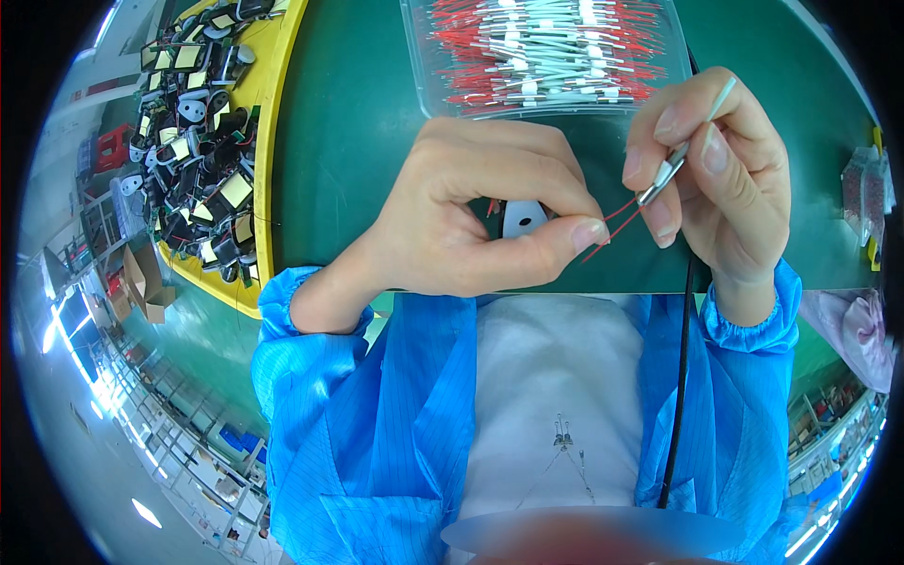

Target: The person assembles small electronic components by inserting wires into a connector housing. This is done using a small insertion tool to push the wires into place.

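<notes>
My right hand is closed around a slim wired part with a shiny metal body. A pale green sleeve pokes up past my thumb. From the part's lower end, thin red wires run toward my left hand. The left thumb and forefinger are pinched together at these wires. Inside the curl of that hand shows a grey-and-black part with a bit of red wire beside it. My fingers hide most of it, and I cannot tell whether they hold it or it lies below.
A clear plastic box beyond my hands holds many red-and-pale-green wire leads. On the left, a yellow tray is heaped with small black-and-grey assemblies. A black cable hangs over the green table's near edge. A clear bag lies far right.
</notes>
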`<state>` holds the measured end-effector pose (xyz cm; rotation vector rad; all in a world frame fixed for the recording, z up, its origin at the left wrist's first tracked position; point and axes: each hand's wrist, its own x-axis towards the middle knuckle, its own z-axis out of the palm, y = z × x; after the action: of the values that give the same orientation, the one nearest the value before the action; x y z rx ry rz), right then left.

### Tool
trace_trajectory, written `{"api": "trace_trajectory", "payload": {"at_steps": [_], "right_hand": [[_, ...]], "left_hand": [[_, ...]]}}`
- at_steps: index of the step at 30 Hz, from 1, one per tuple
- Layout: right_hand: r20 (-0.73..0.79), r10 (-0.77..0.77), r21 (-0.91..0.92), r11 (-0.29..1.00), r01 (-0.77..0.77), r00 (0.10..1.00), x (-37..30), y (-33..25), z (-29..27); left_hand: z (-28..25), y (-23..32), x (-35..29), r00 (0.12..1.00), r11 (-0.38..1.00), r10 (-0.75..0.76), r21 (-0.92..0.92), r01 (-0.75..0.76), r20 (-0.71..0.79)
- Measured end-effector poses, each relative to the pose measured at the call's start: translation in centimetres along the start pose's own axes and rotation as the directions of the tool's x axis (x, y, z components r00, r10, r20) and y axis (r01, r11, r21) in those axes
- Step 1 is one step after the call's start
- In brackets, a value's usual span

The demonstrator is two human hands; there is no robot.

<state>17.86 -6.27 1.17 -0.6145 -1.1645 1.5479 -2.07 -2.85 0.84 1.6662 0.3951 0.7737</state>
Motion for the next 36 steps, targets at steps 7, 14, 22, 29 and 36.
{"api": "trace_trajectory", "payload": {"at_steps": [7,14,22,29,36], "right_hand": [[-0.013,-0.024,-0.086,0.996,0.023,1.000,-0.2,-0.1,-0.5],[-0.041,0.036,-0.088,0.995,-0.039,0.999,-0.4,-0.4,-0.7],[-0.059,0.018,-0.184,0.983,-0.029,0.998,-0.2,-0.7,-0.3],[-0.003,-0.166,-0.172,0.972,0.163,0.986,-1.4,-2.6,-4.3],[0.144,-0.230,-0.256,0.931,0.260,0.963,-0.6,-2.6,-3.6]], "left_hand": [[-0.1,-0.3,0.0,1.000,1.000,-0.006,-0.019,0.005,-0.024],[0.0,0.0,0.1,0.999,0.999,-0.046,-0.029,0.046,-0.025],[-0.3,0.0,0.1,0.999,0.999,-0.052,-0.007,0.052,-0.018],[-0.8,0.1,-0.1,0.998,0.999,-0.046,-0.004,0.045,-0.049],[-1.3,0.1,-0.4,0.980,0.978,-0.153,-0.159,0.133,-0.124]]}}
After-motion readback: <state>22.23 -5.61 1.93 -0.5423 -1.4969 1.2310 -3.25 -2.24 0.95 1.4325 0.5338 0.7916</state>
